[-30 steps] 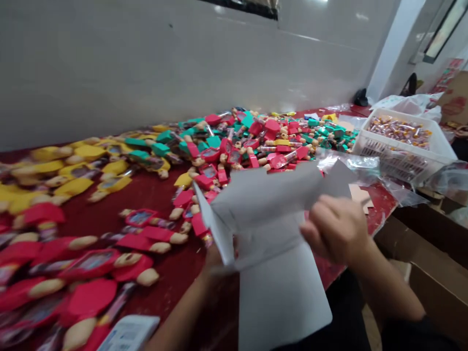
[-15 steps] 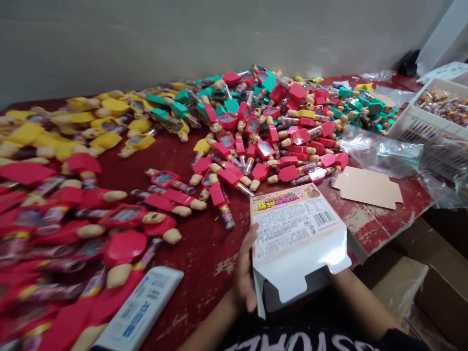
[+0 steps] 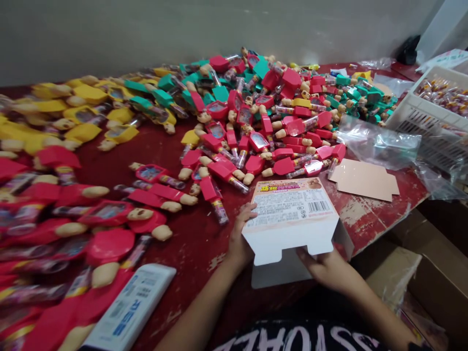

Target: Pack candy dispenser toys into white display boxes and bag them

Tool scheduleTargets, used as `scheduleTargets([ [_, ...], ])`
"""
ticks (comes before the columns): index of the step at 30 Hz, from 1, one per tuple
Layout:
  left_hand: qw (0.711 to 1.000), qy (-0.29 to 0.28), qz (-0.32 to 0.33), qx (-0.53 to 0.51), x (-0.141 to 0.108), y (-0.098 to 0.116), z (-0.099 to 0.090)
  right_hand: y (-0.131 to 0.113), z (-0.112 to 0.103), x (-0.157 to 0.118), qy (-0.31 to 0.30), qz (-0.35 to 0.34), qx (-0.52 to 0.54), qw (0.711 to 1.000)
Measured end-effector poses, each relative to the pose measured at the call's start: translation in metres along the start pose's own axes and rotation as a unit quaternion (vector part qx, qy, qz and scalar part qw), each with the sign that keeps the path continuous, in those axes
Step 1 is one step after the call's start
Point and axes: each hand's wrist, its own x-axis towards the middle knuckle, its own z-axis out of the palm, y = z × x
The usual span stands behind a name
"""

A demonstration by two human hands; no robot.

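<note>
A printed cardboard box [image 3: 292, 209] with a barcode on its upper face is between my hands, its near end open and white flaps hanging toward me. My left hand [image 3: 242, 239] grips the box's left side, fingers bent over the edge. At the near right corner, my right hand [image 3: 327, 267] holds the box by its flap; some of those fingers are hidden behind the card. Just beyond the box lie red toys [image 3: 212, 192] with beige heads and clear candy-filled tubes.
Yellow toys [image 3: 87, 95] and green toys [image 3: 219, 92] are heaped farther back on the worn red table [image 3: 175, 273]. A white-and-blue package [image 3: 131, 302] lies at front left. Flat cardboard pieces [image 3: 361, 180], plastic bags [image 3: 380, 141] and a white crate [image 3: 420, 114] stand to the right.
The box has tilted, so its near flaps sit higher and the opening shows more. My right hand has come out from beneath it to the near right flap. The view has shifted slightly.
</note>
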Motion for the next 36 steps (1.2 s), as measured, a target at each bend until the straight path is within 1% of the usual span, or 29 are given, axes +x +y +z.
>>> scheduleTargets([
  [1, 1.0, -0.008, 0.002, -0.003, 0.002, -0.005, -0.001, -0.007, -0.017, -0.009, -0.066, -0.019, 0.027, 0.997],
  [2, 1.0, -0.014, 0.001, -0.006, 0.004, -0.009, -0.002, -0.011, -0.036, -0.017, -0.165, -0.063, 0.069, 0.982],
  [3, 1.0, -0.018, -0.003, -0.011, 0.005, -0.011, -0.002, -0.012, -0.054, -0.025, -0.261, -0.124, 0.129, 0.949],
  [4, 1.0, -0.021, -0.007, -0.017, 0.006, -0.013, -0.003, -0.009, -0.071, -0.032, -0.3, -0.173, 0.198, 0.917],
  [5, 0.999, -0.022, -0.011, -0.023, 0.006, -0.013, -0.003, -0.003, -0.085, -0.036, -0.236, -0.19, 0.243, 0.921],
  [6, 0.999, -0.023, -0.015, -0.029, 0.006, -0.014, -0.003, 0.006, -0.095, -0.038, -0.154, -0.171, 0.246, 0.942],
  [7, 0.999, -0.026, -0.018, -0.035, 0.007, -0.014, -0.003, 0.016, -0.099, -0.037, -0.062, -0.127, 0.213, 0.967],
  [8, 0.999, -0.03, -0.021, -0.038, 0.007, -0.014, -0.003, 0.026, -0.1, -0.034, 0.01, -0.071, 0.156, 0.985],
  [9, 0.998, -0.033, -0.023, -0.04, 0.008, -0.014, -0.002, 0.036, -0.096, -0.028, 0.04, -0.02, 0.095, 0.995],
  [10, 0.998, -0.036, -0.025, -0.041, 0.008, -0.014, -0.002, 0.046, -0.088, -0.02, 0.033, 0.01, 0.045, 0.998],
  [11, 0.998, -0.042, -0.028, -0.043, 0.009, -0.014, -0.001, 0.054, -0.078, -0.011, 0.008, 0.016, 0.014, 1.0],
  [12, 0.997, -0.045, -0.029, -0.047, 0.01, -0.015, -0.001, 0.061, -0.066, -0.002, -0.004, 0.008, -0.004, 1.0],
  [13, 0.997, -0.045, -0.03, -0.051, 0.011, -0.015, 0.0, 0.067, -0.054, 0.006, 0.008, -0.007, -0.021, 1.0],
  [15, 0.997, -0.038, -0.028, -0.058, 0.012, -0.015, 0.001, 0.075, -0.033, 0.017, 0.083, -0.038, -0.065, 0.994],
  [17, 0.997, -0.037, -0.025, -0.062, 0.013, -0.014, -0.001, 0.08, -0.018, 0.021, 0.163, -0.052, -0.105, 0.98],
  [18, 0.996, -0.047, -0.033, -0.066, 0.014, -0.012, -0.004, 0.081, -0.014, 0.021, 0.187, -0.055, -0.12, 0.974],
  [20, 0.988, -0.089, -0.075, -0.104, 0.017, -0.005, -0.011, 0.082, -0.009, 0.018, 0.205, -0.057, -0.143, 0.967],
  [21, 0.978, -0.111, -0.107, -0.142, 0.02, -0.001, -0.016, 0.082, -0.008, 0.016, 0.208, -0.056, -0.153, 0.964],
  [23, 0.955, -0.135, -0.163, -0.208, 0.027, 0.011, -0.026, 0.082, -0.007, 0.015, 0.216, -0.049, -0.169, 0.96],
  [24, 0.95, -0.147, -0.174, -0.212, 0.032, 0.018, -0.031, 0.082, -0.006, 0.014, 0.22, -0.042, -0.175, 0.959],
  [25, 0.952, -0.165, -0.176, -0.186, 0.036, 0.025, -0.035, 0.081, -0.006, 0.014, 0.224, -0.033, -0.176, 0.958],
  [26, 0.957, -0.192, -0.17, -0.135, 0.041, 0.032, -0.038, 0.081, -0.007, 0.015, 0.224, -0.024, -0.172, 0.959],
  [27, 0.958, -0.229, -0.157, -0.072, 0.045, 0.039, -0.041, 0.08, -0.009, 0.014, 0.217, -0.016, -0.161, 0.963],
  [29, 0.944, -0.306, -0.124, 0.024, 0.051, 0.05, -0.043, 0.076, -0.017, 0.013, 0.167, -0.007, -0.122, 0.978],
  [31, 0.926, -0.36, -0.089, 0.068, 0.052, 0.056, -0.042, 0.07, -0.03, 0.01, 0.077, 0.004, -0.074, 0.994],
  [32, 0.922, -0.372, -0.07, 0.085, 0.051, 0.057, -0.04, 0.066, -0.038, 0.008, 0.027, 0.012, -0.054, 0.998],
  [33, 0.921, -0.37, -0.05, 0.108, 0.048, 0.056, -0.038, 0.061, -0.046, 0.006, -0.018, 0.022, -0.041, 0.999],
  [34, 0.924, -0.355, -0.028, 0.139, 0.044, 0.054, -0.035, 0.058, -0.053, 0.005, -0.056, 0.03, -0.033, 0.997],
  [36, 0.932, -0.301, 0.025, 0.202, 0.035, 0.049, -0.027, 0.052, -0.062, 0.006, -0.104, 0.039, -0.031, 0.993],
])
